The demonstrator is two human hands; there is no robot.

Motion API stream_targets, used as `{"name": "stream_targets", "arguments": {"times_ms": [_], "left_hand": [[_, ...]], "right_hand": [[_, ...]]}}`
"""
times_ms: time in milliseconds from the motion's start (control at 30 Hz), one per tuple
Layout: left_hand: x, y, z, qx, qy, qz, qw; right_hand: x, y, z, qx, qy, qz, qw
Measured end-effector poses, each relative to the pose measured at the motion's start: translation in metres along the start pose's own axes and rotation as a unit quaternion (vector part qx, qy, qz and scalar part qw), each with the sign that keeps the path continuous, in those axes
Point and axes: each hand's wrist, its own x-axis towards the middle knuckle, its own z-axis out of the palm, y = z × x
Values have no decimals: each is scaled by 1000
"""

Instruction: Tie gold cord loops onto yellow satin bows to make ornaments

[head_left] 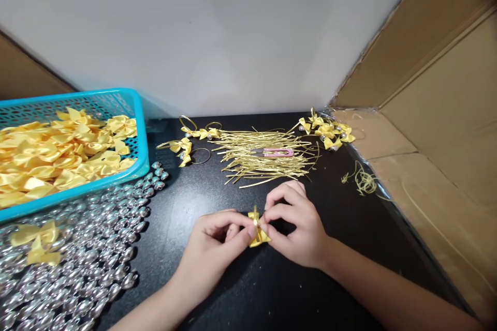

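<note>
A small yellow ribbon bow (259, 240) is held low over the black table, in front of me. My left hand (217, 240) pinches it from the left between thumb and forefinger. From the right, my right hand (297, 225) has its thumb and fingertips closed at the bow's middle, where a short gold strand (255, 210) sticks up. The fingertips cover the bow's centre, so I cannot make out how the strand is fixed there. Just beyond my hands lies a spread of gold cords (267, 165), with pink-handled thread snips (277, 152) on top.
A blue basket (143, 134) of yellow bows (42, 152) stands at the left. Silver beads (89, 256) spread before it, two loose bows (39, 243) among them. Bows with beads and cord lie at back left (182, 150) and back right (330, 132). Tangled thread (363, 180) lies near the cardboard wall (438, 72).
</note>
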Motion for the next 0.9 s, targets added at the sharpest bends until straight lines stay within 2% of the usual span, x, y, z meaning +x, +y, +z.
{"name": "stream_targets", "arguments": {"times_ms": [167,267,467,600,900], "left_hand": [[1,0,1,30,32,47,998],[1,2,3,43,23,74,996],[-1,3,6,15,-59,21,998],[-1,1,4,25,-76,31,996],[3,1,3,-16,-97,0,995]], "right_hand": [[0,0,0,2,16,-2,1000],[1,0,0,7,21,2,1000],[1,-1,2,16,30,-5,999],[-1,-1,3,26,22,-3,999],[0,0,2,54,15,-9,998]]}}
